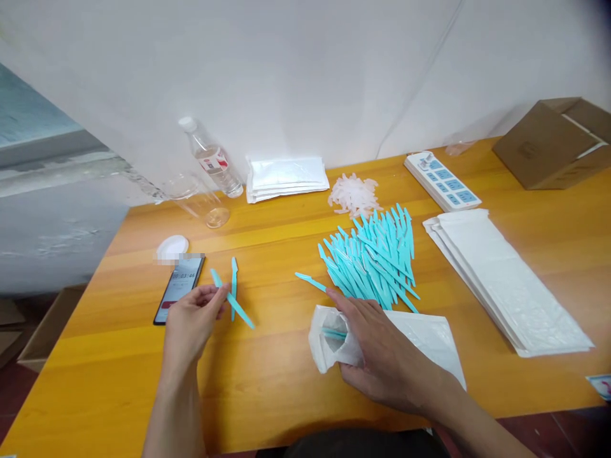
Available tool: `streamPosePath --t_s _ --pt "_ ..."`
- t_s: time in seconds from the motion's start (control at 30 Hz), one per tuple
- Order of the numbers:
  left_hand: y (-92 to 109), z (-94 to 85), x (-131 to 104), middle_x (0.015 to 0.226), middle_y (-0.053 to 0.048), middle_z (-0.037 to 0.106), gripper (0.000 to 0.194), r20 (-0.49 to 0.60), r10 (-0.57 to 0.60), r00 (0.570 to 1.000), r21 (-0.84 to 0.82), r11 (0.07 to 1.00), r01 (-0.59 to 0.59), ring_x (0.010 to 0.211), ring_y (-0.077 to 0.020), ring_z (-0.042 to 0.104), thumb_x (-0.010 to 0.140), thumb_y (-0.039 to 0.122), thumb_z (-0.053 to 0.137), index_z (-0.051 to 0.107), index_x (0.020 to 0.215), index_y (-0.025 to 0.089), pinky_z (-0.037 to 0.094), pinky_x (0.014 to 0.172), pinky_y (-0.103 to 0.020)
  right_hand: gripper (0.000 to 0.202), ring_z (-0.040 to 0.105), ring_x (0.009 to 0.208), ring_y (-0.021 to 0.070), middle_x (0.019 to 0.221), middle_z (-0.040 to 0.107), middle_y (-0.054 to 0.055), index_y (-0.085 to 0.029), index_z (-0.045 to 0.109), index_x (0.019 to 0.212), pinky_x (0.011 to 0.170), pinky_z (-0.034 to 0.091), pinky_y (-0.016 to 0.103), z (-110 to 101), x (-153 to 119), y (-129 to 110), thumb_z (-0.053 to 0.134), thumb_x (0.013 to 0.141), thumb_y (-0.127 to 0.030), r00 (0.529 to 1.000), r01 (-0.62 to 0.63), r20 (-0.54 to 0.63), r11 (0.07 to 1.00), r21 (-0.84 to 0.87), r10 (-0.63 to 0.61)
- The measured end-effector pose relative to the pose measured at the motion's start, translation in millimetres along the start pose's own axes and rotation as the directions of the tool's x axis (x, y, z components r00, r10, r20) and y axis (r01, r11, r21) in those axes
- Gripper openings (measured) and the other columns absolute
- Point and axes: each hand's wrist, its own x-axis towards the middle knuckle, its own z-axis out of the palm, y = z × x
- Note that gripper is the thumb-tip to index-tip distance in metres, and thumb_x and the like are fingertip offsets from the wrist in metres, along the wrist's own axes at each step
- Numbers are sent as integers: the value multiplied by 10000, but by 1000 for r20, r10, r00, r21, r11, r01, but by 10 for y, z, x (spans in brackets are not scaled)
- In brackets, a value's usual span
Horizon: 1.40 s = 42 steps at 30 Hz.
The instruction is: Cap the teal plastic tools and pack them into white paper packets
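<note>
Left grip (196,313) in fingertip pinch

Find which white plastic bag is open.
The white plastic bag in the right hand: its mouth gapes, turquoise plastic sticks showing inside; the stacked white bags lie flat.

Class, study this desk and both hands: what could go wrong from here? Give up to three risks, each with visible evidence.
The white bag in the right hand gapes sideways, so the teal sticks inside might slide out.
The left hand pinches one teal stick near its middle; it could swivel.
That hand is beside the phone and may nudge it.
</note>
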Motion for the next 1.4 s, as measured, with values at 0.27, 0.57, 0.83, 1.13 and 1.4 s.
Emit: streamPosePath --t_s 0.27,0.57,0.83,1.13,1.4 --pt "700 609 -1058 593 26 571 247 158 49 986 -44 998 -42 558 -112 525 806 407 715 646 726 185 448 531 -223 917 399 1343 287 1513 385 149 -176 164 1541 1091 339 489 -46 28 -17 558 715 -117 1000 6 -30 999 51 -5" --pt "720 731 -1143 909 -65 714 211 468 349 812 30 912 -409 831 -200 638 952 256 519 693 1069 225 499 755 -323 939 422 1336 302 1479 423 163 -177 124 1547 1081 365 501 24 29 -21 576 725 -133 996 73 -54 993 95 -68" --pt "361 350 -306 1027 -100 691 361 55 287 956 452 847 -280 858 -225 636 899 465 544 648 1122 201 479 753 -332 923 432 1341 295 1498 408 154 -200 113 1548 1082 379 499 -35 -11 -87 555 741 -128 999 17 -39 996 83 -13" --pt "-21 173 294 613 -15 658 246 296 -214 931 557 830 14 610 -195 613 754 403 570 679 705 188 388 561 -265 921 419 1359 290 1559 331 148 -213 87 1547 1094 372 505 -81 -62 -103 565 762 -151 997 -19 -78 996 88 26" --pt "211 419 -227 842 -60 749 434 245 -82 966 617 782 -90 802 -240 686 815 603 525 694 887 210 431 672 -300 927 482 1279 290 1445 462 161 -196 84 1551 1036 410 458 -5 -26 -64 561 758 -138 995 -41 -85 998 53 45"
